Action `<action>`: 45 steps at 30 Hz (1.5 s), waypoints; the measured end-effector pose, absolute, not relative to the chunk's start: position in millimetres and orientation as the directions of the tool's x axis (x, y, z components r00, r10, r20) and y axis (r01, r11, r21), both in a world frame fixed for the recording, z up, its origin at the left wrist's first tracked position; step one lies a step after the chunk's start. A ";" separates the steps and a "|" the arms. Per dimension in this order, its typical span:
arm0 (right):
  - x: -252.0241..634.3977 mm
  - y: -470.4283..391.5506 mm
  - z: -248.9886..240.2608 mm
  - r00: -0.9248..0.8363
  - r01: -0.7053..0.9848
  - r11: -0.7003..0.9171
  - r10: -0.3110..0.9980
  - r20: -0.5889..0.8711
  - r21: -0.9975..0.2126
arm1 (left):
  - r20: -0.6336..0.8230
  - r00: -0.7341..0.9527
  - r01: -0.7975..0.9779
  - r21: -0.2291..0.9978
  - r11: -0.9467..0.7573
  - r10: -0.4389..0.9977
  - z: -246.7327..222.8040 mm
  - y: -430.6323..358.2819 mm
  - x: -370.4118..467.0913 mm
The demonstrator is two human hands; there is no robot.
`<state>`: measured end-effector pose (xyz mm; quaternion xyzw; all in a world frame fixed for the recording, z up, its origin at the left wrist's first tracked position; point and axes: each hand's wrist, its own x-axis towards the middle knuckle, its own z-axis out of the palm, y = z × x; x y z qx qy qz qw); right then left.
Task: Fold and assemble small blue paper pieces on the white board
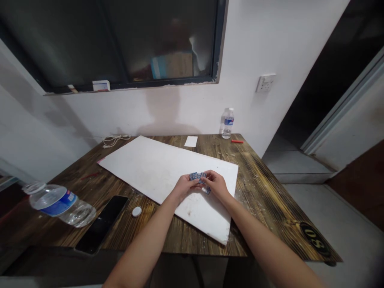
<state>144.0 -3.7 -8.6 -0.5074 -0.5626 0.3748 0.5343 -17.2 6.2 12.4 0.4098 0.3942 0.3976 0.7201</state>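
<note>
Above the white board [159, 168], both my hands meet around a small blue-and-white patterned strip [196, 176]. My left hand [185, 187] pinches its left end between thumb and fingers. My right hand [216, 183] is closed on the right end, with the thumb lying across it. Part of the same blue pattern shows below the right fingers. Its exact kind is too small to make out, and the fingers hide some of it.
On the left of the wooden table [261, 200] are a large water bottle [60, 204], a black phone [102, 224] and a white cap [137, 211]. Toward the wall are a white cable [115, 140], white paper [191, 141], a small bottle [228, 124] and a red stick-like object [237, 141].
</note>
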 end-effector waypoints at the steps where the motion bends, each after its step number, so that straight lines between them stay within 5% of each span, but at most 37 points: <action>1: 144.7 -3.8 -8.8 0.085 0.175 0.201 0.972 0.218 -0.964 | -0.244 0.371 -0.248 0.904 0.349 0.896 13.0 5.9 -16.7; 45: 154.0 -6.6 5.7 0.107 0.100 0.207 0.970 0.217 -0.973 | -0.232 0.319 -0.195 0.933 0.303 0.919 11.4 8.7 -10.2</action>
